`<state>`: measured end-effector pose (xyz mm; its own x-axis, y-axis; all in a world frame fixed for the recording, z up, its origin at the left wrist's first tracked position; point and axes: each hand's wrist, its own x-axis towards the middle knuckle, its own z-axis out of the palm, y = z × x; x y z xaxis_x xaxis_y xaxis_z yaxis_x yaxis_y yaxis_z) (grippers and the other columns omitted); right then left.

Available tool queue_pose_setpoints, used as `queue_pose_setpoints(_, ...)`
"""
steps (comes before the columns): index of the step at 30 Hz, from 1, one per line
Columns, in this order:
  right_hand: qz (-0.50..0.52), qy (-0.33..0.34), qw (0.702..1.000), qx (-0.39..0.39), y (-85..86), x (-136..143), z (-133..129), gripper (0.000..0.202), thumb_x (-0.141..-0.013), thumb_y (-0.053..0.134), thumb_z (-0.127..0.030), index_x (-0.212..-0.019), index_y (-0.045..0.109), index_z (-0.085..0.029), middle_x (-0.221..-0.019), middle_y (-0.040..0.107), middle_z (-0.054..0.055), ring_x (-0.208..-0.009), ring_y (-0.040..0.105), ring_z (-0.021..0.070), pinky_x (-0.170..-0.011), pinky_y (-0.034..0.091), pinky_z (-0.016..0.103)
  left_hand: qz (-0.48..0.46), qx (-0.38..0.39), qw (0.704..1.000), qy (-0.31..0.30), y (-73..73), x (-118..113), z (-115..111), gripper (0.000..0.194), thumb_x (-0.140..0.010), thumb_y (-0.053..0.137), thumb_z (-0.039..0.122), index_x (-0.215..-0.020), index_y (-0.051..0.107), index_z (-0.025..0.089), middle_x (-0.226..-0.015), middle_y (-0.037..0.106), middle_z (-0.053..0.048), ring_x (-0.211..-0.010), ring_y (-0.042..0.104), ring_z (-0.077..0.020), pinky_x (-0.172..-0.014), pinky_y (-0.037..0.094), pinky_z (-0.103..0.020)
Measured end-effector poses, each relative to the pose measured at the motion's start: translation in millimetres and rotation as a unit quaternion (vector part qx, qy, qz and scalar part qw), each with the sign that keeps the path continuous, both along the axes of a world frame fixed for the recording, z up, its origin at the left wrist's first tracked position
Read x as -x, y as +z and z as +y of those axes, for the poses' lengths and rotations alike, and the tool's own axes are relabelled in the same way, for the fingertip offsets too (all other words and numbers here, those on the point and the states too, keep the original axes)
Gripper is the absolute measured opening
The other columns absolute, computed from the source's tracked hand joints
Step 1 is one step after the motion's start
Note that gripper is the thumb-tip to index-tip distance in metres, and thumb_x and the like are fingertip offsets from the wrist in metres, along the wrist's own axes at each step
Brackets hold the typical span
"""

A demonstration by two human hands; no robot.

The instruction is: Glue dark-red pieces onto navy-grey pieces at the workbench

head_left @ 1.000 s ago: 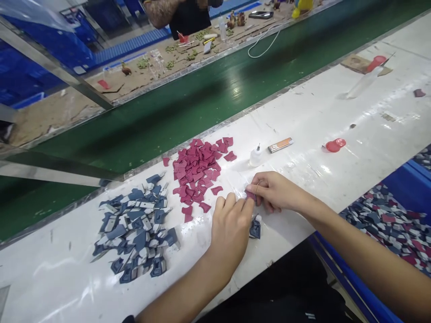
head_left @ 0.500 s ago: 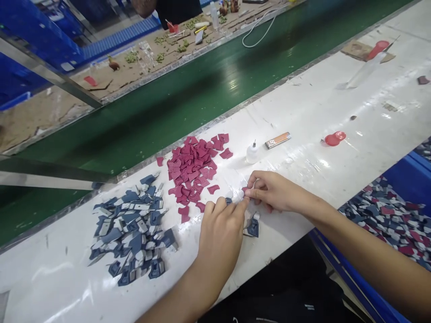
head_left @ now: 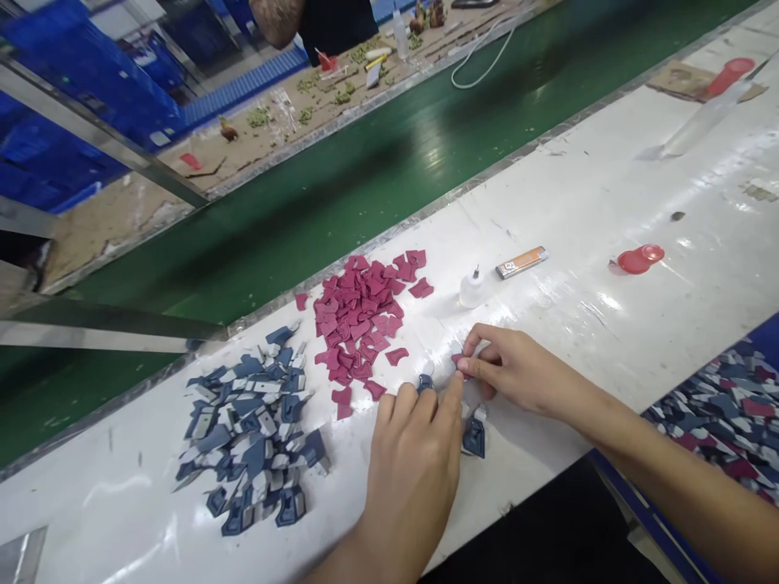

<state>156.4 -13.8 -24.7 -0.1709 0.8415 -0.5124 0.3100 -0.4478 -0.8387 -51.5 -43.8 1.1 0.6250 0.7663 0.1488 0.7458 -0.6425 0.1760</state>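
Observation:
My right hand (head_left: 511, 369) is closed in a pinch on a small maroon piece (head_left: 458, 362) between thumb and fingertips. My left hand (head_left: 414, 462) curls over the table, its index fingertip close by the maroon piece. Beyond the left knuckles peeks a dark blue piece (head_left: 424, 381) that the fingers close around; most of it is hidden. Another dark blue and grey piece (head_left: 473, 436) lies on the table below the right hand. A heap of flat maroon pieces (head_left: 359, 312) is spread out beyond my left hand, and a pile of blue and grey pieces (head_left: 249, 430) lies to its left.
A small needle-tipped bottle (head_left: 471, 289) stands past my right hand, beside an orange box cutter-like case (head_left: 521, 263). Farther right lie a red cap-like item (head_left: 640, 259) and a clear tube (head_left: 699, 122). A bin of mixed pieces (head_left: 724, 405) is at the lower right. Across the green belt (head_left: 365, 154), a person stands.
The view has shifted, so the table and its contents sit farther right and slightly lower. Both hands keep nearly the same grip, with the maroon piece still pinched in the right.

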Motion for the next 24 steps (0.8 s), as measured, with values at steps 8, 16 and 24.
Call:
queue_pose_setpoints(8, -0.084, 0.008, 0.996, -0.040, -0.6, 8.2, -6.3, 0.017, -0.109, 0.059, -0.027, -0.093, 0.054, -0.024, -0.064, 0.067, -0.003, -0.060, 0.062, 0.0179, -0.061, 0.041, 0.028, 0.075, -0.047, 0.996, -0.018, -7.3, -1.3, -1.3, 0.040, -0.099, 0.063, 0.008, -0.139, 0.066, 0.016, -0.086, 0.066, -0.001, -0.082, 0.053, -0.0238, -0.070, 0.035, -0.042)
queue_pose_setpoints(16, -0.410, 0.094, 0.893, -0.160, 32.6, 50.7, 25.7, 0.021, -0.115, 0.043, -0.025, -0.121, 0.062, -0.019, -0.089, 0.078, 0.014, -0.081, 0.079, 0.0317, -0.061, 0.043, 0.032, 0.034, -0.078, 0.996, 0.027, -8.7, -10.1, 2.5, 0.018, -0.096, 0.065, 0.006, -0.087, 0.065, 0.023, -0.078, 0.059, -0.001, -0.080, 0.050, -0.0248, -0.072, 0.031, -0.043)
queue_pose_setpoints(24, -0.446, 0.088, 0.873, -0.175, 35.0, 84.9, 90.1, 0.034, -0.104, 0.036, 0.002, -0.128, 0.058, -0.010, -0.110, 0.078, 0.023, -0.107, 0.081, 0.0303, -0.084, 0.062, 0.032, -0.061, -0.061, 0.995, 0.055, 5.6, 7.0, -11.1, 0.023, -0.106, 0.059, 0.019, -0.128, 0.067, 0.021, -0.087, 0.064, -0.001, -0.082, 0.050, -0.0233, -0.076, 0.034, -0.039)
